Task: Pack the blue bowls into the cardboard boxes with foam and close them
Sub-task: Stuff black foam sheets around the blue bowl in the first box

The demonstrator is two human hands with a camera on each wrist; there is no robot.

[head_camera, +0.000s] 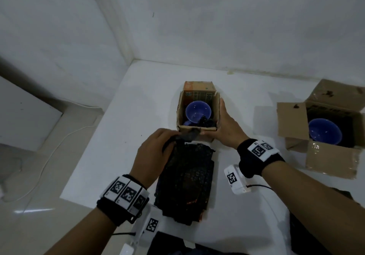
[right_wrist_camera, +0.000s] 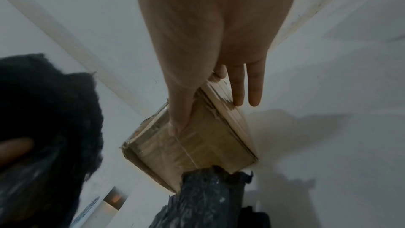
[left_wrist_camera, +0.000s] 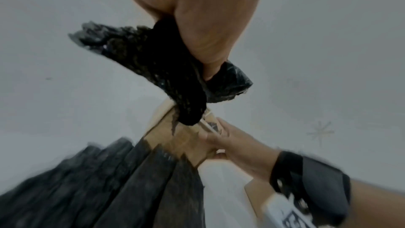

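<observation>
A small open cardboard box [head_camera: 216, 112] stands mid-table with a blue bowl [head_camera: 197, 109] inside and some black foam beside the bowl. My left hand [head_camera: 156, 148] grips a crumpled piece of black foam [head_camera: 189, 135] at the box's near edge; the left wrist view shows the foam piece [left_wrist_camera: 153, 61] pinched under the left hand [left_wrist_camera: 197, 23]. My right hand [head_camera: 223, 123] rests flat on the box's right wall. In the right wrist view the right hand's [right_wrist_camera: 219, 49] fingers lie straight along the box [right_wrist_camera: 197, 145], thumb on its front face.
A stack of black foam sheets [head_camera: 185, 179] lies just before the box. A larger open cardboard box [head_camera: 292, 122] at the right holds another blue bowl [head_camera: 324, 131] on dark foam. Walls close the table's far and left sides; a white cable runs on the floor at left.
</observation>
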